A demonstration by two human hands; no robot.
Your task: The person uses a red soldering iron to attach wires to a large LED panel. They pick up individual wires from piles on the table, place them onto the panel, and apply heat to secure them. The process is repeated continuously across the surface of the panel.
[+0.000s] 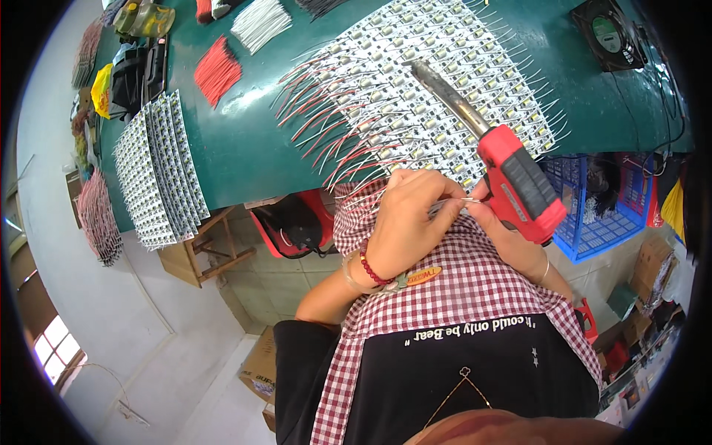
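My left hand (417, 211), with a red bead bracelet on its wrist, is closed, thumb and forefinger pinching thin wires (467, 199) by the table's near edge. Beside it my right hand (512, 241) is closed around a red and black soldering gun (523, 182). The gun's metal barrel slants away to the upper left, over a broad sheet of white LED circuit boards (437, 89). Red and white wires (326, 141) stick out from the sheet's left side, and short pale wires along its right. My right fingertips nearly meet the pinched wires; whether they touch is unclear.
On the green table (245, 141) lie a red wire bundle (217, 70), a white wire bundle (261, 24) and stacked LED strips (159, 170). A black fan (608, 35) stands far right. Below are a blue crate (604, 215), a red stool (293, 226) and a wooden stool (196, 256).
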